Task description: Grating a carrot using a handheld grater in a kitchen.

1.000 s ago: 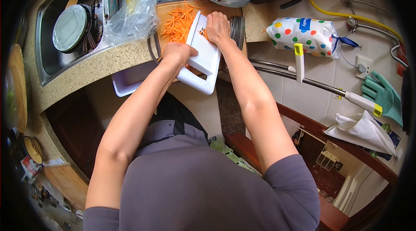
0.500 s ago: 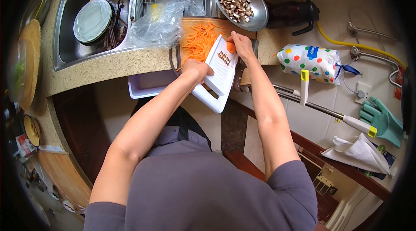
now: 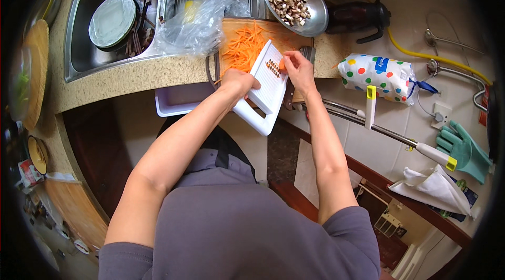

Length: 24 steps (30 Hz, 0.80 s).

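Note:
My left hand [image 3: 238,81] is closed on the edge of a white flat grater [image 3: 263,93], which is tilted over the wooden cutting board [image 3: 292,42] with its handle toward me. My right hand [image 3: 300,70] pinches a small piece of carrot [image 3: 283,64] against the grater's face, beside the rows of holes. A heap of orange carrot shreds [image 3: 245,47] lies on the board, to the left of the grater and partly under it. A dark knife handle [image 3: 289,96] shows at the board's near right edge.
Behind the board stands a metal bowl [image 3: 318,17] of chopped mushroom-like pieces. Crumpled plastic bags [image 3: 194,27] lie at the sink [image 3: 75,43], which holds stacked dishes. A dark jug [image 3: 360,19] and a dotted package [image 3: 373,76] are on the right. A lilac tub [image 3: 176,102] sits below the counter edge.
My right hand has slid the carrot a little toward me along the grater. My left hand and the grater have stayed nearly in place.

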Available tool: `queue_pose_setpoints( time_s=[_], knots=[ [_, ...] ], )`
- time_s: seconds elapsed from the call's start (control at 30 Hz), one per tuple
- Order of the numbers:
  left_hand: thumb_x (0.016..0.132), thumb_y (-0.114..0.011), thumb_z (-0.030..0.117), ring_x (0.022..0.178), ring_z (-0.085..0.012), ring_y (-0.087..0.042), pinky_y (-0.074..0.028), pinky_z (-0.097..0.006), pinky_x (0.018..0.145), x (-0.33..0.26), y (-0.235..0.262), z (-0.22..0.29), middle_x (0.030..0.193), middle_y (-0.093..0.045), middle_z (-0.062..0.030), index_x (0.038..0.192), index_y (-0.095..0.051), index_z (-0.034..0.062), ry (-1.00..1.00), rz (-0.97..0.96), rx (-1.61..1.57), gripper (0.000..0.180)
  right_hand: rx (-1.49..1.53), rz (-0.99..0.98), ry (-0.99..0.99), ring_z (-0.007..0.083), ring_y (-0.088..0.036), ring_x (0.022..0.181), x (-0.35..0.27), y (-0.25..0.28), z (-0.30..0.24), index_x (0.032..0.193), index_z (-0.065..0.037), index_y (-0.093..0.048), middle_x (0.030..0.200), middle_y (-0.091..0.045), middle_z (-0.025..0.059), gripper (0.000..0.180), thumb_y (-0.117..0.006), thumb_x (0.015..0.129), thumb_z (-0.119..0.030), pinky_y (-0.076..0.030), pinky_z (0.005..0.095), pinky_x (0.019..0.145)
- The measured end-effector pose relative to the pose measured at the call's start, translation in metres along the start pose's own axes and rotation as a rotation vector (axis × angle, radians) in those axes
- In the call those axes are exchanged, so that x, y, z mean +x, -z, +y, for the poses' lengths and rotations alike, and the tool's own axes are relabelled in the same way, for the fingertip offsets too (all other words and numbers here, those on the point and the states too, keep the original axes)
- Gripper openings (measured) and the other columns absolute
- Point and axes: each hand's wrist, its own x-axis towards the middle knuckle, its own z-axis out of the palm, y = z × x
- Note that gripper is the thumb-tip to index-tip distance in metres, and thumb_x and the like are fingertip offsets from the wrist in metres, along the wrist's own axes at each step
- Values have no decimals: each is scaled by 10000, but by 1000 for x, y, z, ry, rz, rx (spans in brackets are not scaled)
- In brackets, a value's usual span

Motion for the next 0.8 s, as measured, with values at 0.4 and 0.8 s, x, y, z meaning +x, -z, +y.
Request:
queue_pose_setpoints(
  time_s=[0.4,0.8],
  knots=[
    [658,-776,74,459,-173,-536,-429,-321,450,6,-1,-7,690,-662,-122,781,-699,-55,-2,-11,-36,194,-83,-94,115,102,-556,705,-21,12,0,1030,-42,-709,877,-595,23,231,-755,805,-72,-481,235,638],
    [644,-782,66,451,-178,-536,-430,-324,442,2,-1,-5,674,-656,-124,776,-690,-73,-7,0,-58,212,-305,-195,62,93,-593,698,-16,22,-1,1050,-26,-691,824,-652,34,202,-684,875,-128,-482,237,628]
  ],
)
